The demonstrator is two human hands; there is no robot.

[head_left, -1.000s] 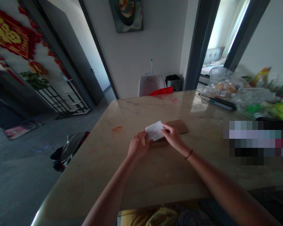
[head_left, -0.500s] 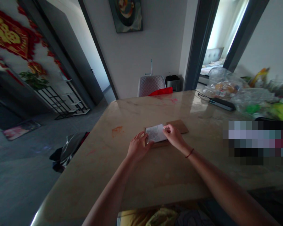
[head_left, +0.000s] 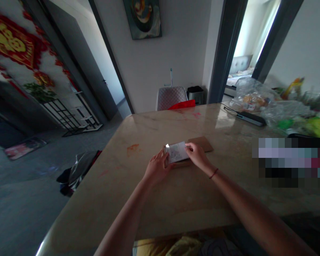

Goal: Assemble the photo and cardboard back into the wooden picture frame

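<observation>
A small white sheet with grey print (head_left: 176,152) lies over a flat brown cardboard piece (head_left: 182,163) near the middle of the table. Bright glare shows at the sheet's upper left corner. My left hand (head_left: 157,165) grips the left end of the cardboard, fingers over the far side and thumb along the near side. At the sheet's right edge, the thumb and fingertips of my right hand (head_left: 197,153) are pinched together on it. Behind my right hand a brown cardboard flap (head_left: 202,143) sticks out; whether it joins the other cardboard is hidden.
The marbled table (head_left: 154,202) has an orange stain to the left. On its right side lie a dark elongated device (head_left: 252,118) with a cable and crumpled clear plastic bags (head_left: 256,96). A quilted chair (head_left: 172,96) with red cloth stands at the far edge.
Both hands keep nearly the same places. The white sheet has shifted very slightly, and a bright glare now shows at its upper left corner.
</observation>
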